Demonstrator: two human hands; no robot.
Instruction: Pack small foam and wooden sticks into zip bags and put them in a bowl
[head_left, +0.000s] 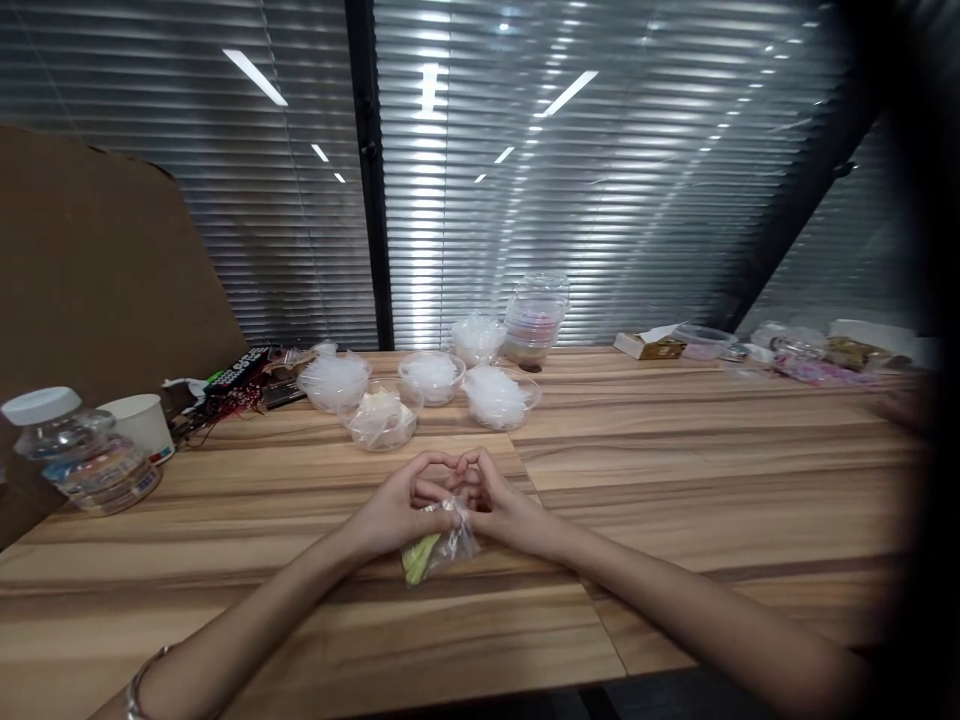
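as both hands [390, 515] [514, 515] pinch a bag [452, 545], table edge [480, 692] near, tubs [497, 400] well beyond

Slatted blinds [600, 220] behind a wooden table [675, 480]

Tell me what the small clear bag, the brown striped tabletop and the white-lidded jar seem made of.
Small clear bag: thin, glossy plastic film, judging by its creases and bright highlights.
Brown striped tabletop: wood or printed laminate, smooth and satin; streaked grain shows, but cannot settle which.
Clear, white-lidded jar: probably shiny plastic, though glass is possible; it is see-through with reflections.
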